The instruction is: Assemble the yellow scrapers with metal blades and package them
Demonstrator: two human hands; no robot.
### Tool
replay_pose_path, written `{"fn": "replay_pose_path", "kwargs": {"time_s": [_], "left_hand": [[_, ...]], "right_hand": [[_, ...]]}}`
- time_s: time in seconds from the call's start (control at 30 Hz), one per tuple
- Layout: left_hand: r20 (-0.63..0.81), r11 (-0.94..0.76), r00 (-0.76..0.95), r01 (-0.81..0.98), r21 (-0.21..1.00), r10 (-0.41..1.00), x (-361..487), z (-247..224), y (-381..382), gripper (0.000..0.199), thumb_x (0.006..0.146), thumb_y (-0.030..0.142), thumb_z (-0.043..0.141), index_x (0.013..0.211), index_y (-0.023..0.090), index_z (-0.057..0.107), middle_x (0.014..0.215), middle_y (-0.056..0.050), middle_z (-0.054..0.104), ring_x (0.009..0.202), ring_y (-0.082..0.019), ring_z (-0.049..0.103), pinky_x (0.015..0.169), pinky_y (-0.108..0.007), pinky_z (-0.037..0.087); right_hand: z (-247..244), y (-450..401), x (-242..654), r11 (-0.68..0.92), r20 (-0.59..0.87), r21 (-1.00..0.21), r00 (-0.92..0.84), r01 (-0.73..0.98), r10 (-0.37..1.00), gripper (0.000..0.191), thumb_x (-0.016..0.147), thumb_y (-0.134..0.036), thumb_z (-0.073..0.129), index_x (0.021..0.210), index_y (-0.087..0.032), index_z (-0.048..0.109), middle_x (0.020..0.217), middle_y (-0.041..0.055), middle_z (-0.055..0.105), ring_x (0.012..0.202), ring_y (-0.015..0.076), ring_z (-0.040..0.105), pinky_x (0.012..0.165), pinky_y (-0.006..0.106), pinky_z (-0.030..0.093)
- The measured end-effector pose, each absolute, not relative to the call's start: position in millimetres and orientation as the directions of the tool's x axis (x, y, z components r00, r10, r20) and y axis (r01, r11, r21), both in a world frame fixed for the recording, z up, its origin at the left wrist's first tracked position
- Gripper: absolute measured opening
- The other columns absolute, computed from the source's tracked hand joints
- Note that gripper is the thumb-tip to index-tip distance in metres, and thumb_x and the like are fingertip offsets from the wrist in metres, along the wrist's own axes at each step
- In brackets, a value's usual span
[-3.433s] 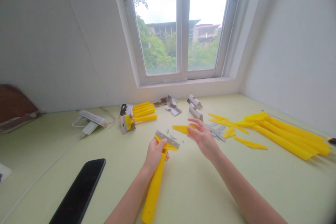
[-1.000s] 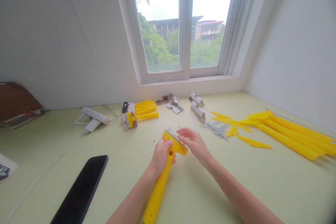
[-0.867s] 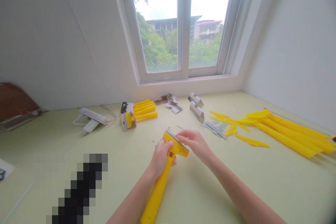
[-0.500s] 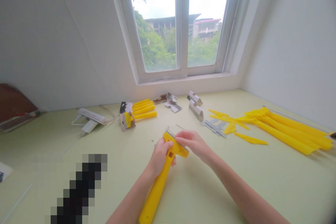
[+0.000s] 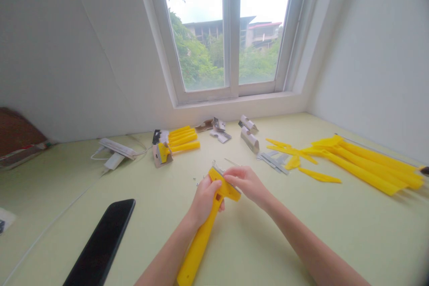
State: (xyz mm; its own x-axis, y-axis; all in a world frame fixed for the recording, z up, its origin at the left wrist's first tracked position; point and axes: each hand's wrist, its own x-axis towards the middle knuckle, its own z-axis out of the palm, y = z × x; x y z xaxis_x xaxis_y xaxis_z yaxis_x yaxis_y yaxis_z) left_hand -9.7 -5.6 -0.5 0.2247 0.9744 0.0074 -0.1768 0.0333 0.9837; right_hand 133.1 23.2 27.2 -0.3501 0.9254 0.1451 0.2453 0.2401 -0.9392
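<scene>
My left hand (image 5: 204, 202) is closed around the neck of a yellow plastic scraper (image 5: 199, 243), whose long handle runs toward me and rests near the table. My right hand (image 5: 244, 182) has its fingers on the scraper's wide yellow head (image 5: 228, 186). A strip of the metal blade (image 5: 217, 169) shows along the far edge of the head, and the rest of it is hidden. A few tiny screws (image 5: 197, 180) lie on the table just beyond my left hand, and a thin metal pin (image 5: 232, 161) lies beyond my right hand.
Yellow scraper handles (image 5: 365, 167), yellow wedge pieces (image 5: 291, 155) and metal blades (image 5: 273, 163) lie to the right. Cardboard packaging (image 5: 248, 139) and more handles (image 5: 182, 138) stand ahead. A black phone (image 5: 100, 243) and a white charger (image 5: 114, 152) lie left.
The yellow piece once in my right hand now sits on the scraper head over the blade. The scraper has turned, and both hands have come together. Over the last second they barely moved.
</scene>
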Motion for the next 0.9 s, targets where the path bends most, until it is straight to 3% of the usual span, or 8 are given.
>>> {"fn": "replay_pose_path", "kwargs": {"time_s": [0.2, 0.57, 0.9], "left_hand": [[0.021, 0.007, 0.212, -0.132, 0.991, 0.977, -10.1, -1.1, -5.0, 0.018, 0.080, 0.030, 0.040, 0.087, 0.014, 0.046, 0.060, 0.003, 0.049, 0.035, -0.007, 0.045, 0.033, -0.020, 0.034], [0.006, 0.028, 0.229, -0.142, 0.989, 0.973, -7.7, -1.7, -6.9, 0.017, 0.080, 0.029, 0.039, 0.085, 0.014, 0.046, 0.059, 0.004, 0.048, 0.034, -0.006, 0.043, 0.032, -0.019, 0.033], [0.003, 0.026, 0.234, -0.118, 0.993, 0.972, -7.9, -1.9, -4.9, 0.019, 0.081, 0.032, 0.038, 0.085, 0.015, 0.046, 0.058, 0.004, 0.047, 0.035, -0.006, 0.042, 0.033, -0.019, 0.034]], "right_hand": [[26.1, 24.0, 133.3, 0.216, 0.122, -0.950, -0.372, 0.223, 0.920, 0.014, 0.069, -0.026, 0.055, 0.066, -0.016, 0.064, 0.066, 0.0009, 0.062, 0.066, 0.0141, 0.055, 0.062, 0.024, 0.041], [25.0, 21.4, 133.5, 0.007, -0.030, -0.996, -0.417, 0.088, 0.908, 0.013, 0.066, -0.029, 0.057, 0.062, -0.016, 0.057, 0.059, -0.0036, 0.053, 0.061, 0.0109, 0.048, 0.059, 0.024, 0.035], [21.4, 22.9, 132.7, 0.062, -0.008, -0.984, -0.389, 0.166, 0.921, 0.013, 0.068, -0.030, 0.056, 0.069, -0.017, 0.056, 0.065, -0.0014, 0.055, 0.064, 0.0125, 0.050, 0.061, 0.025, 0.039]]}}
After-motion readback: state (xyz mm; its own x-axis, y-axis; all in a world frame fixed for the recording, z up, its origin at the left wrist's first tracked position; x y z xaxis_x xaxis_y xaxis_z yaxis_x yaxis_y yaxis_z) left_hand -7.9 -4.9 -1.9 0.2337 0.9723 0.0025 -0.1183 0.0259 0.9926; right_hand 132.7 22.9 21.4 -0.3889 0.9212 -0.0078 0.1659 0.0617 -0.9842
